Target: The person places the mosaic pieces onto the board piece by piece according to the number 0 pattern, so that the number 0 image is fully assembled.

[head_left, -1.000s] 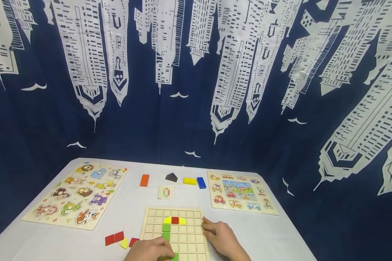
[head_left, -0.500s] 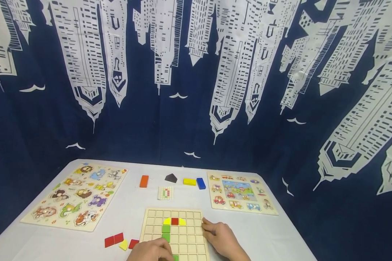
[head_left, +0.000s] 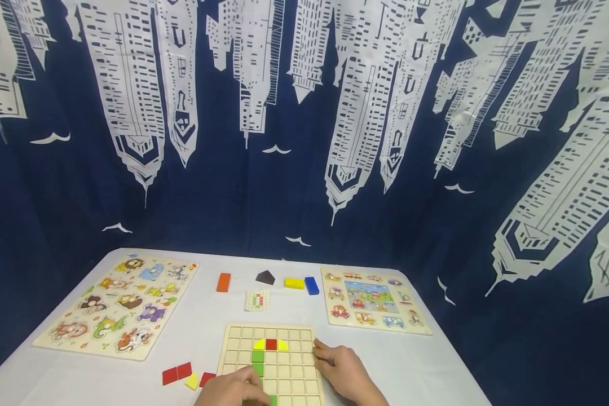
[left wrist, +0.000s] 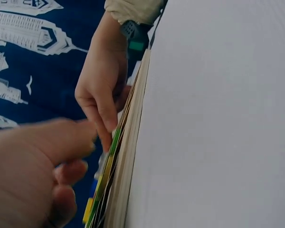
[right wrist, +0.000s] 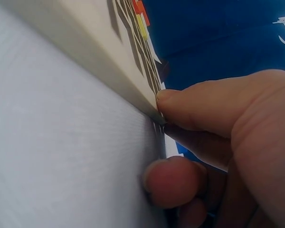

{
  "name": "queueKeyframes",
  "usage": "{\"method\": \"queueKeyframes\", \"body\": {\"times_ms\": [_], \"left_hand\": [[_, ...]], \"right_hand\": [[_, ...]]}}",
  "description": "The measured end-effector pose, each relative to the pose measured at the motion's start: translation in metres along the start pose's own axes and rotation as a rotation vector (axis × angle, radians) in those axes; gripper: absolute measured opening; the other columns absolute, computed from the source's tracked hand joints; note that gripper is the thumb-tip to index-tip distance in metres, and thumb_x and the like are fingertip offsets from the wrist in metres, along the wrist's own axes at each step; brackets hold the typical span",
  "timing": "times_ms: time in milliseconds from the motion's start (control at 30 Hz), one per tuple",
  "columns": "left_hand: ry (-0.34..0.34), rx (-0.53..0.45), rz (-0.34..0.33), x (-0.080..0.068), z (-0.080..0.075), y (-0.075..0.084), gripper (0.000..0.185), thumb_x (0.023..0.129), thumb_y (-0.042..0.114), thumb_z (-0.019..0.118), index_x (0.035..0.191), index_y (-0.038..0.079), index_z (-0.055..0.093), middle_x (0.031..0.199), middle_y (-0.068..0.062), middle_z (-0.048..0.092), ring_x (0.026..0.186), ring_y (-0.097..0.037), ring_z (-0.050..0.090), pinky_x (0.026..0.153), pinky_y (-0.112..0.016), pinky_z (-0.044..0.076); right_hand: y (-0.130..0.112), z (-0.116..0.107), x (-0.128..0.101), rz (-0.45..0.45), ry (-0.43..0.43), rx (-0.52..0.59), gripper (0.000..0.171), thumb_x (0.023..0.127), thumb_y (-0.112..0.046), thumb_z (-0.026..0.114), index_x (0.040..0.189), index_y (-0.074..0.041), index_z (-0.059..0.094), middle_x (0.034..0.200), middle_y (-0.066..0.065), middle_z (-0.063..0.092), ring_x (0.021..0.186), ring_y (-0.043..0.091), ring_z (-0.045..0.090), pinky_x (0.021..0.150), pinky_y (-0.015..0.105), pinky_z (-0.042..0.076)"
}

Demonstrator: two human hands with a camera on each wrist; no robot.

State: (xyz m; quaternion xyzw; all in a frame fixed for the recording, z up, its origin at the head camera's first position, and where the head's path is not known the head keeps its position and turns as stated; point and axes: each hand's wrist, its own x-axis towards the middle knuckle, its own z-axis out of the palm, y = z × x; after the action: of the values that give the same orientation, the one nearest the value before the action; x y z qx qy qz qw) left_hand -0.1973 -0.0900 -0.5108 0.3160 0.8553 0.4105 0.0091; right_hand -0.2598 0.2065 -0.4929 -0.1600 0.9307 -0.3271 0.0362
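A wooden grid board lies in the middle foreground of the head view. Its cells hold a red square tile between two yellow rounded tiles, and green square tiles run down below. My left hand reaches over the board's lower left, fingers bent down beside a green tile near the bottom. What lies under those fingertips is hidden, and the left wrist view shows the left hand without a visible tile. My right hand pinches the board's right edge; the right wrist view shows thumb and finger at that edge.
Left of the board lie red tiles and a yellow piece. Behind it are a small pattern card and orange, black, yellow and blue blocks. Animal and vehicle puzzles flank them.
My left hand has shifted slightly over the board's lower cells, and green that showed beneath its fingertips is now covered. The right hand keeps its place at the edge.
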Motion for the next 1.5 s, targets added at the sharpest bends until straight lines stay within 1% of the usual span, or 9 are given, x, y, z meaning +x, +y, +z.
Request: {"method": "queueKeyframes", "body": {"times_ms": [167,367,500,700,767,833,933,1167,1500], "left_hand": [[0.091,-0.041,-0.135,-0.014,-0.028,-0.001,0.024,0.091,0.041,0.077,0.109,0.026,0.081,0.098,0.020,0.062,0.066,0.003,0.049,0.057,-0.019,0.042],[0.304,0.170,-0.448,-0.033,-0.077,-0.002,0.026,0.086,0.038,0.082,0.109,0.027,0.078,0.103,0.013,0.067,0.060,-0.005,0.049,0.054,-0.023,0.039],[0.312,0.310,-0.583,-0.041,-0.102,-0.016,0.036,0.083,0.039,0.084,0.112,0.020,0.077,0.106,0.005,0.072,0.072,-0.011,0.059,0.064,-0.032,0.050],[0.216,0.392,-0.641,-0.051,-0.117,-0.034,0.067,0.073,0.043,0.090,0.127,0.008,0.069,0.094,0.006,0.068,0.074,-0.014,0.057,0.066,-0.039,0.051],[0.164,0.408,-0.649,-0.054,-0.119,-0.039,0.071,0.069,0.046,0.092,0.125,0.009,0.069,0.102,0.003,0.069,0.083,-0.016,0.060,0.075,-0.048,0.055],[0.111,0.390,-0.665,-0.056,-0.120,-0.042,0.072,0.065,0.047,0.093,0.124,0.012,0.068,0.106,0.003,0.069,0.088,-0.017,0.060,0.082,-0.052,0.055],[0.069,0.332,-0.687,-0.059,-0.120,-0.045,0.067,0.066,0.041,0.094,0.121,0.013,0.068,0.101,0.005,0.068,0.083,-0.017,0.057,0.075,-0.044,0.052],[0.068,0.290,-0.684,-0.060,-0.119,-0.050,0.045,0.072,0.022,0.092,0.111,0.014,0.070,0.091,0.008,0.066,0.079,-0.016,0.056,0.071,-0.038,0.048],[0.056,0.313,-0.690,-0.057,-0.118,-0.052,0.039,0.073,0.023,0.092,0.105,0.013,0.072,0.086,0.006,0.065,0.078,-0.016,0.057,0.075,-0.041,0.052]], "right_hand": [[0.000,0.003,0.001,-0.012,-0.001,0.003,0.034,0.096,-0.025,0.071,0.126,-0.009,0.073,0.143,0.006,0.062,0.134,0.032,0.057,0.105,0.054,0.048],[-0.001,0.005,0.002,-0.009,-0.003,0.008,0.033,0.096,-0.024,0.071,0.126,-0.010,0.073,0.143,0.005,0.062,0.134,0.031,0.057,0.094,0.040,0.054],[0.000,0.005,0.001,0.002,-0.004,0.017,0.033,0.096,-0.024,0.072,0.126,-0.009,0.073,0.143,0.005,0.062,0.134,0.030,0.058,0.086,0.031,0.054],[0.000,0.003,-0.001,0.012,-0.009,0.069,0.034,0.096,-0.023,0.071,0.126,-0.006,0.072,0.145,0.009,0.059,0.121,0.031,0.067,0.060,0.028,0.052],[0.000,0.003,-0.001,0.014,-0.007,0.061,0.034,0.096,-0.024,0.071,0.126,-0.007,0.072,0.145,0.008,0.060,0.121,0.030,0.068,0.064,0.031,0.055],[0.001,0.003,-0.001,0.011,-0.003,0.045,0.034,0.096,-0.024,0.071,0.126,-0.008,0.073,0.145,0.007,0.060,0.132,0.031,0.061,0.082,0.036,0.058],[0.001,0.002,0.000,0.007,0.000,0.026,0.033,0.096,-0.025,0.071,0.125,-0.009,0.073,0.144,0.005,0.062,0.134,0.031,0.057,0.104,0.050,0.050],[0.002,0.002,-0.001,0.018,-0.001,0.044,0.033,0.096,-0.024,0.072,0.125,-0.008,0.073,0.144,0.005,0.061,0.135,0.031,0.056,0.106,0.054,0.046],[0.003,0.000,-0.002,0.021,-0.007,0.042,0.033,0.096,-0.024,0.072,0.125,-0.009,0.074,0.143,0.005,0.062,0.135,0.031,0.056,0.095,0.043,0.054]]}}
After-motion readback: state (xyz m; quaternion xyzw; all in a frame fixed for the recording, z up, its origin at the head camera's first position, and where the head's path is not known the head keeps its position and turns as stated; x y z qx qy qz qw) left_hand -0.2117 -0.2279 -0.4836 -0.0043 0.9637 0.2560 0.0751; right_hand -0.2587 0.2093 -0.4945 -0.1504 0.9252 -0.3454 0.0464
